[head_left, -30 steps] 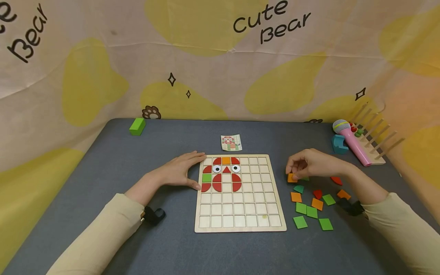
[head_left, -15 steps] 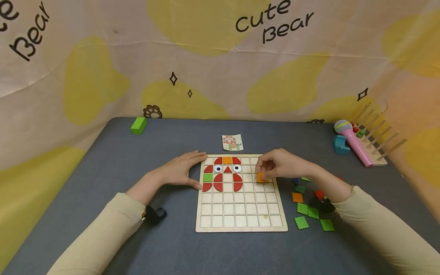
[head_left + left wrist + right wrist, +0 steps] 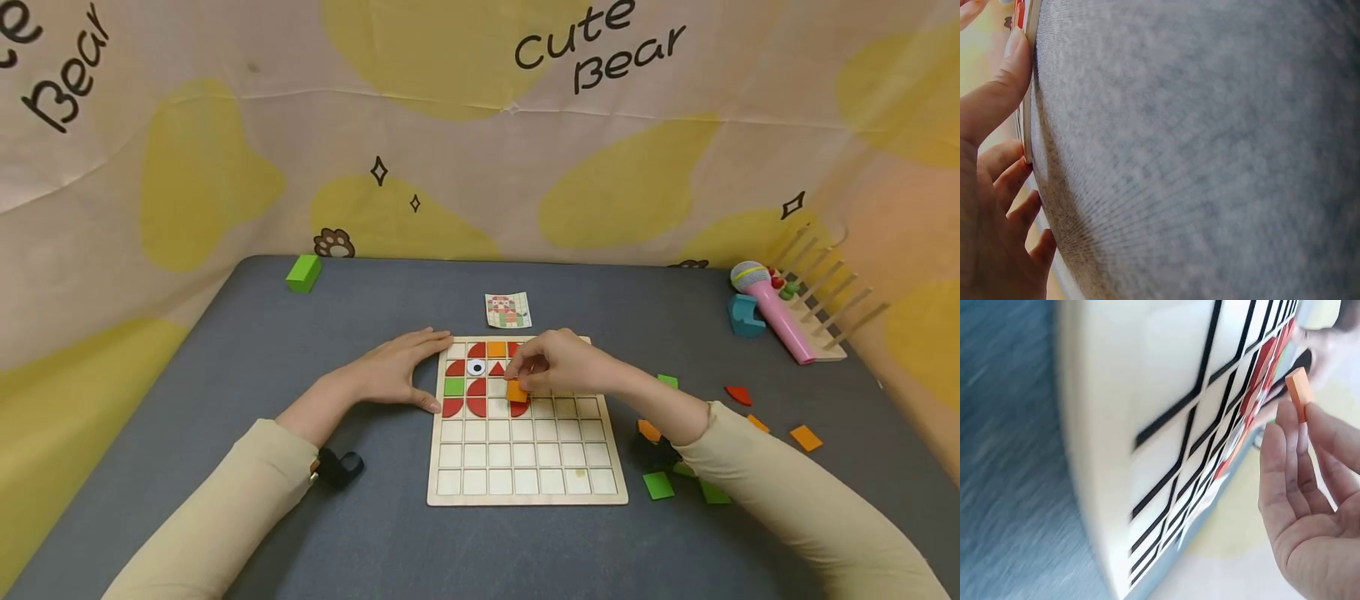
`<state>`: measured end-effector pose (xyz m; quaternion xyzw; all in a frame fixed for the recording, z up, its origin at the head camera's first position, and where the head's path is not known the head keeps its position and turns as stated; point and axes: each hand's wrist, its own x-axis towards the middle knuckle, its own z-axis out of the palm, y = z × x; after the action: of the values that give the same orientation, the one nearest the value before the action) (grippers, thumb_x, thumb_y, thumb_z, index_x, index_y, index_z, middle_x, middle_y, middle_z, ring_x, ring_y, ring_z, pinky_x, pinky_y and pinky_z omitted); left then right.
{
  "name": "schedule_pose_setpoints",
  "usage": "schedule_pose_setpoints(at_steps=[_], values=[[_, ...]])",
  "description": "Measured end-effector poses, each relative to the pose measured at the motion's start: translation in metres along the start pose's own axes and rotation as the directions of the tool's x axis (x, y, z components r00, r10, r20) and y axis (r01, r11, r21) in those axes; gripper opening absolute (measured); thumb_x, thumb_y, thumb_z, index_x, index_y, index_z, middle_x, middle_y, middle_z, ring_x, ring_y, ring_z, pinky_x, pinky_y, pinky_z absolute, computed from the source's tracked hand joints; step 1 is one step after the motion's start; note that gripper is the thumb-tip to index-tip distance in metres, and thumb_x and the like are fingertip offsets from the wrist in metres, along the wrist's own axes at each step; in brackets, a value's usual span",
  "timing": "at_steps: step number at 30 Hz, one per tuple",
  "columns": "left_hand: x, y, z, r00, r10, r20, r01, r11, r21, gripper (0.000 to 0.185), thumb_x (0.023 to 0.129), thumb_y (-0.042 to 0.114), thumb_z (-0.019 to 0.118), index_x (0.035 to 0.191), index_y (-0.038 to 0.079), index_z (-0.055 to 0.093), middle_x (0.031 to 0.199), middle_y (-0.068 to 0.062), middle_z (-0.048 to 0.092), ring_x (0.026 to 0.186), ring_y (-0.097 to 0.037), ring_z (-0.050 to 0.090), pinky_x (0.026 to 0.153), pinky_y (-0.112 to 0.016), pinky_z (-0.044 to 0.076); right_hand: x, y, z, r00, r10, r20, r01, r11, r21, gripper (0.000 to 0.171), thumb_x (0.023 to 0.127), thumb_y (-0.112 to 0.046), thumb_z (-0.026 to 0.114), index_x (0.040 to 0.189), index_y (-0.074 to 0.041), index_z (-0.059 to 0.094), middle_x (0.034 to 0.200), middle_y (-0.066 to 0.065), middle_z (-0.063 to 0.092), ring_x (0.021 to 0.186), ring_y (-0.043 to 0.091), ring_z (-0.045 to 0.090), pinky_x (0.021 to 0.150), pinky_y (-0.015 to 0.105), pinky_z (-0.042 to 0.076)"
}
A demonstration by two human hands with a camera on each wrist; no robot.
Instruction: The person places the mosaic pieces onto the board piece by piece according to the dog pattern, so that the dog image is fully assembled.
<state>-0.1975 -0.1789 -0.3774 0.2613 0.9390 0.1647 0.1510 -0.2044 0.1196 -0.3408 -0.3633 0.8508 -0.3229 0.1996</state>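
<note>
Head view: the right hand point(image 3: 558, 364) pinches an orange square tile point(image 3: 517, 391) between thumb and fingertips, holding it over the upper middle of the wooden grid board point(image 3: 525, 492), beside the red pieces. Left hand point(image 3: 393, 375) lies flat with fingers extended, thumb and fingertips touching the board's left edge. Right wrist view: the tile point(image 3: 1298, 394) sits at the fingertips point(image 3: 1289, 415), just off the board.

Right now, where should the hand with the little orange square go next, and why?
Probably straight down: the right hand pinches the orange square wooden tile just above the wooden grid board, beside the red pieces. Lowering it should seat it in a cell, while the left hand steadies the board's edge.
</note>
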Motion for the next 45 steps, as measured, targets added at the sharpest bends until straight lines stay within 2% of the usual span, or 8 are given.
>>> schedule_pose_setpoints(at_steps=[6,14,31,45], values=[[0.001,0.000,0.000,1.000,-0.001,0.003,0.001,1.000,0.000,0.104,0.074,0.058,0.079,0.156,0.016,0.031,0.165,-0.005,0.028,0.155,-0.033,0.021,0.119,-0.064,0.024,0.009,-0.011,0.013,1.000,0.014,-0.017,-0.014,1.000,0.003,0.010,0.088,-0.005,0.071,0.096,-0.010,0.075,0.087,0.001,0.074,0.074,0.004,0.062,0.070,0.019,0.053],[0.002,-0.002,0.001,1.000,0.008,-0.003,-0.008,1.000,-0.012,0.105,0.073,0.059,0.079,0.156,0.017,0.031,0.165,-0.004,0.028,0.155,-0.032,0.020,0.119,-0.064,0.025,0.017,-0.014,0.025,0.999,0.022,-0.026,-0.023,0.998,-0.059,0.008,0.085,-0.003,0.073,0.090,-0.009,0.075,0.083,0.000,0.073,0.072,0.003,0.061,0.069,0.017,0.052],[0.001,-0.002,0.001,1.000,0.015,-0.003,-0.015,1.000,-0.009,0.104,0.074,0.059,0.079,0.156,0.016,0.031,0.164,-0.005,0.029,0.155,-0.033,0.021,0.120,-0.063,0.024,0.018,-0.017,0.027,0.999,0.029,-0.040,-0.034,0.991,-0.130,0.010,0.080,-0.002,0.075,0.085,-0.010,0.078,0.085,-0.001,0.077,0.072,0.000,0.064,0.069,0.016,0.052],[0.002,-0.003,0.002,1.000,0.015,-0.004,-0.015,1.000,-0.008,0.105,0.073,0.061,0.078,0.156,0.017,0.031,0.164,-0.005,0.029,0.155,-0.034,0.020,0.119,-0.064,0.024,0.018,-0.017,0.030,0.999,0.034,-0.032,-0.039,0.989,-0.142,0.011,0.079,-0.002,0.077,0.085,-0.011,0.076,0.078,-0.001,0.073,0.068,0.000,0.058,0.067,0.016,0.049]])
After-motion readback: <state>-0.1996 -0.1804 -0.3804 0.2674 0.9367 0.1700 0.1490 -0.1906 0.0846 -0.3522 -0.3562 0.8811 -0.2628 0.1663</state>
